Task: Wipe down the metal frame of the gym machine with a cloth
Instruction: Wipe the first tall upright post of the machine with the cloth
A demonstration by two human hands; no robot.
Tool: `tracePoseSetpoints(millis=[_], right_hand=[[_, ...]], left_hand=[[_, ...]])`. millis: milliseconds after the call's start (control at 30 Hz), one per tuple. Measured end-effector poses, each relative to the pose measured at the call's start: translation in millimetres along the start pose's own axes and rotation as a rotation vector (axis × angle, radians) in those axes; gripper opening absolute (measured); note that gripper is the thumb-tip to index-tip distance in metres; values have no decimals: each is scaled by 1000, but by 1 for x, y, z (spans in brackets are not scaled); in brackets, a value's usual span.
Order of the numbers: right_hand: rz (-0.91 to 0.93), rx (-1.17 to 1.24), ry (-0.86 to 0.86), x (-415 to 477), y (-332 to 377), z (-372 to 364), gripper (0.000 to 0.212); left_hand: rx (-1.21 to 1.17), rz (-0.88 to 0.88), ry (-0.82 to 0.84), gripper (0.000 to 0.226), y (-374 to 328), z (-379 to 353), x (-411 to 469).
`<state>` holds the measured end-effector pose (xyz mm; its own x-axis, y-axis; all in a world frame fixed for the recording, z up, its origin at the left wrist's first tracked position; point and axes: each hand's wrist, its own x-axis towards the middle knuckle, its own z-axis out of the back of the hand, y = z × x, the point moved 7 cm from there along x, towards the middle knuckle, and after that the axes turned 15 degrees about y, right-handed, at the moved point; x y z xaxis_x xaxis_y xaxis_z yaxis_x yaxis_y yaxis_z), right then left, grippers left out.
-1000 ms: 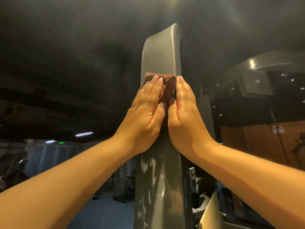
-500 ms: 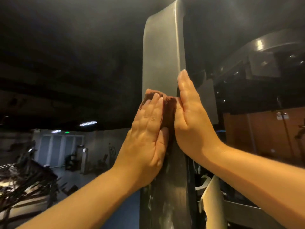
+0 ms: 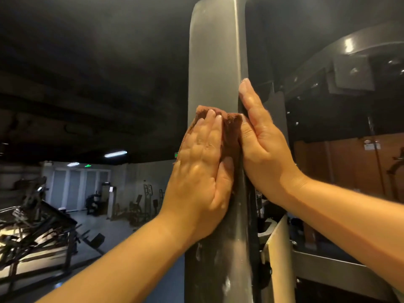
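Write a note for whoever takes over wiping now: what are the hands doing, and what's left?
Left hand: flat, pressing the brown cloth on the front of the grey upright post.
Right hand: flat on the post's right edge, beside the cloth.
Done: cannot tell how much is wiped.
To do: the post above the cloth; pale marks lower down.
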<state>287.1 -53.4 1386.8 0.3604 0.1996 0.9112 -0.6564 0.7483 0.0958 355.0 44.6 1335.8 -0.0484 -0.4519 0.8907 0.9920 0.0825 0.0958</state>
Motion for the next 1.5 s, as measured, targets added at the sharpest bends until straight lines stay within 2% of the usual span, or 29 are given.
tracePoseSetpoints(millis=[167,267,400,567,633,700,833,1033,1100,1267,1500], right_hand=[[5,-42,-24,2,0,-1,60],[-2,-33,-2,2,-1,-1,60],[8,-67,1,1,-1,-2,60],[3,-111,-26,-1,-1,-2,58],[0,-93,-24,-1,-2,-2,59],[-1,-73,-17,-2,-2,0,60],[2,-78,-15,-3,-1,0,60],[-29,-79,-45,-16,-3,-3,59],[-39,-81,-29,-21,-4,-4,60],[-32,-96,-4,-25,-3,-3,59],[-48,-68,-5,-27,0,-5,58]], left_hand=[[-96,160,-105,67,-12,-13,-10],[-28,126,-45,70,-21,-24,-31],[69,132,-23,71,-1,-1,-14],[-154,275,-130,71,1,-4,1],[-163,259,-122,71,-12,-14,-10],[-132,167,-63,69,-22,-22,-23],[-73,61,32,68,-9,-12,-18],[-262,221,-145,67,-6,-3,2],[-250,230,-138,69,-13,-10,-6],[-112,121,-74,67,-4,-3,-1],[-242,264,-193,66,-17,-5,6]])
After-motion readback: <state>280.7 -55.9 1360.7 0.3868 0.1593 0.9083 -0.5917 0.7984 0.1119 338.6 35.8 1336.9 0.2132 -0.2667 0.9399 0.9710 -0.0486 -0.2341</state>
